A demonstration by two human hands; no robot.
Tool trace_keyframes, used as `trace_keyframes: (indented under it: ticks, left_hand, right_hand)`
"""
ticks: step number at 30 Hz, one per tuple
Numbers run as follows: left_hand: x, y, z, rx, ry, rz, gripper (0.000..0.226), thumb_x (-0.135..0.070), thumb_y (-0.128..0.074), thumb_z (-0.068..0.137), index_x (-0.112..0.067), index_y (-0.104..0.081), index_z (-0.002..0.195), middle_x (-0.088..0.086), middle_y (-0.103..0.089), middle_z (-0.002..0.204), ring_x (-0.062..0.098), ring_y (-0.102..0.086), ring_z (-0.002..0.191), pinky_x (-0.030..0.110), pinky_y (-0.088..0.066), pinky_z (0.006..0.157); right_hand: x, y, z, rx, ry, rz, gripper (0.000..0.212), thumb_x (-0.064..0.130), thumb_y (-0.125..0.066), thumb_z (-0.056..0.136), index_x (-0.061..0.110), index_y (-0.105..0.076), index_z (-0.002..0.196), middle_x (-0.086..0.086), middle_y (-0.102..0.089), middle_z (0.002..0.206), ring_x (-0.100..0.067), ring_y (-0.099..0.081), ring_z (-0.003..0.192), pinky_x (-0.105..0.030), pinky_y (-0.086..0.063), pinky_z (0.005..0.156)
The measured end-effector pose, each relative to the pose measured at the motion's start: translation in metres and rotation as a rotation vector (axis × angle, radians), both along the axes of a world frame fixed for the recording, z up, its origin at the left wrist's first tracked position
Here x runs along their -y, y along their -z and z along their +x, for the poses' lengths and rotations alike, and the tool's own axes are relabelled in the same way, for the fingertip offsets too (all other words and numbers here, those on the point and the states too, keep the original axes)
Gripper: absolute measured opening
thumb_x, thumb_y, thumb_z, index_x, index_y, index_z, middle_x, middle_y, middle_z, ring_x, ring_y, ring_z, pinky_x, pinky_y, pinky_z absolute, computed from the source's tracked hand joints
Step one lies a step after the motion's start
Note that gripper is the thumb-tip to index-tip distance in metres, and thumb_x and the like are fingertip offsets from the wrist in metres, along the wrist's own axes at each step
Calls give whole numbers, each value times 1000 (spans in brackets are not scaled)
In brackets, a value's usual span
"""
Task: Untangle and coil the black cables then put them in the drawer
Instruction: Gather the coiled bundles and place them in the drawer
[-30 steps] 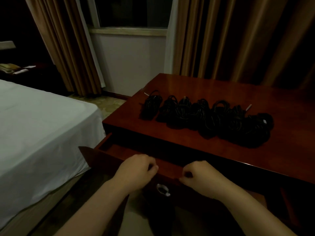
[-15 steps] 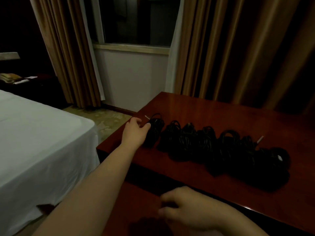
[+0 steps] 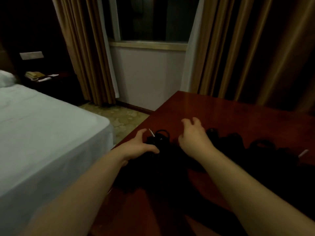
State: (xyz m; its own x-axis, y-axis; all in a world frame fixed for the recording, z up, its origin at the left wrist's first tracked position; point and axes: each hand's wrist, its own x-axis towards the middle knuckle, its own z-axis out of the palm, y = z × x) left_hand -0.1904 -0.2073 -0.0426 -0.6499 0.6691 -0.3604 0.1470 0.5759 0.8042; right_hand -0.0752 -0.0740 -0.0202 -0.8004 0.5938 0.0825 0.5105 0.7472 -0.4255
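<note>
A row of coiled black cables [image 3: 235,142] lies across the red-brown wooden desk [image 3: 221,113]. My left hand [image 3: 138,147] grips the leftmost coil [image 3: 159,138], whose silver plug sticks up beside my fingers. My right hand [image 3: 194,135] hovers over the neighbouring coils with its fingers spread and holds nothing. Another silver plug [image 3: 303,153] shows at the right end of the row. The drawer is hidden below my arms in the dark.
A bed with a white sheet [image 3: 42,133] stands close on the left of the desk. Brown curtains [image 3: 88,53] and a window [image 3: 150,19] are behind. A nightstand with a telephone [image 3: 34,75] sits at the far left.
My right hand has left the drawer front and risen over the cables. My left hand has closed on the leftmost coil. The camera has moved closer over the desk.
</note>
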Motion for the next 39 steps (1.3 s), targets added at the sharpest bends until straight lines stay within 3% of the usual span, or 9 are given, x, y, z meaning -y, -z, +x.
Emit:
trace_keyframes:
  ticks: [3, 8, 11, 15, 21, 25, 28, 33, 39]
  left_hand:
    - [48, -3, 9, -44, 135, -50, 100, -17, -74, 80, -46, -4, 145, 12, -57, 105, 24, -61, 91, 34, -50, 86]
    - [99, 19, 30, -216, 278, -290, 108, -20, -75, 81, -46, 8, 145, 12, -41, 141, 24, -52, 119, 27, -43, 93]
    - [110, 37, 30, -301, 285, -455, 103, -30, -71, 84, -41, 10, 147, 16, -48, 139, 26, -52, 120, 28, -41, 90]
    - [113, 44, 15, -515, 337, -585, 80, -16, -59, 91, -34, -8, 150, 15, -59, 117, 26, -60, 99, 30, -47, 77]
    - [102, 36, 12, -764, 363, -612, 49, -23, -49, 95, -27, -36, 142, 10, -43, 132, 27, -49, 114, 37, -45, 94]
    - [95, 50, 19, -729, 457, -539, 67, -36, -55, 92, -26, -22, 150, 3, -27, 151, 24, -30, 135, 39, -32, 109]
    - [97, 55, 14, -700, 453, -523, 75, -37, -62, 88, -25, -20, 149, 3, -30, 150, 24, -30, 135, 40, -31, 110]
    - [97, 48, 11, -668, 456, -523, 71, -37, -68, 84, -24, -30, 143, 4, -42, 140, 23, -40, 127, 39, -37, 104]
    - [106, 41, 14, -589, 402, -523, 70, -26, -69, 84, -16, -29, 142, 9, -47, 135, 23, -48, 119, 29, -40, 95]
  right_hand:
    - [-5, 10, -20, 176, 86, -35, 67, 25, -46, 96, 13, -5, 148, -27, 3, 153, -49, -11, 138, -49, -19, 113]
    - [-6, 25, -37, 221, 174, -2, 65, 33, -53, 91, 13, -18, 142, -27, -32, 139, -42, -38, 121, -45, -36, 97]
    - [-5, 31, -42, 293, 100, 41, 62, 26, -47, 93, 23, -16, 146, -20, -41, 132, -39, -46, 114, -42, -42, 90]
    - [2, 27, -45, 369, 41, 34, 55, 21, -44, 95, 25, -26, 146, -18, -27, 142, -38, -42, 119, -44, -45, 95]
    - [30, 28, -15, 29, -53, -212, 35, 27, -58, 91, 26, -46, 124, -11, -48, 120, -24, -53, 92, -27, -42, 60]
    - [87, 39, 42, -264, -267, -409, 34, 26, -61, 89, 45, -45, 112, 10, -44, 114, -7, -45, 101, -14, -38, 68]
    - [122, 70, 67, -173, -357, -479, 40, 28, -62, 89, 52, -38, 111, 17, -43, 113, -2, -46, 106, -11, -37, 76]
    - [143, 113, 63, 8, -198, -541, 65, 25, -60, 91, 33, -22, 143, 8, -37, 142, -10, -40, 128, -19, -33, 98]
    - [152, 118, 58, -7, -316, -841, 80, 14, -52, 95, 36, 3, 149, 8, -28, 151, -2, -32, 130, -9, -27, 93]
